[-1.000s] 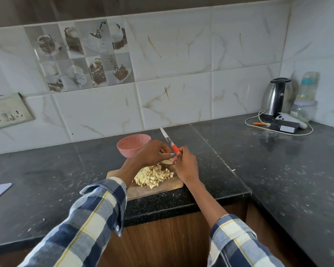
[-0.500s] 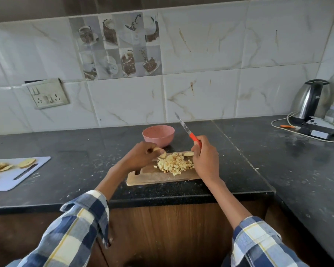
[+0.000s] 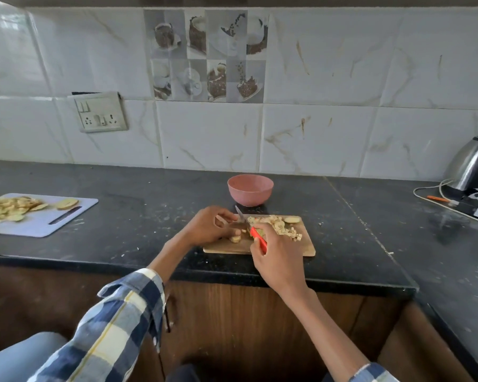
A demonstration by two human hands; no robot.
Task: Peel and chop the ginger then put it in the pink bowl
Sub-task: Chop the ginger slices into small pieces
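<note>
Head view: the left hand [image 3: 209, 226] curls over a ginger piece [image 3: 235, 239] on the wooden board [image 3: 224, 247], fingers pinning it so it cannot roll under the blade. The right hand [image 3: 279, 260] grips the red-handled knife [image 3: 253, 232], blade angled toward that piece. Chopped ginger [image 3: 286, 228] is heaped aside, and the pink bowl [image 3: 250, 193] waits just behind the board on the dark surface [image 3: 356, 244]

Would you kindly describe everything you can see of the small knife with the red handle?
The small knife with the red handle has a short, pointed silver blade and a handle that looks plastic. The right hand grips the handle. The blade points up-left over the wooden chopping board, lowered beside a ginger piece that the left hand steadies. Whether the edge touches the ginger or the board cannot be told.
</note>
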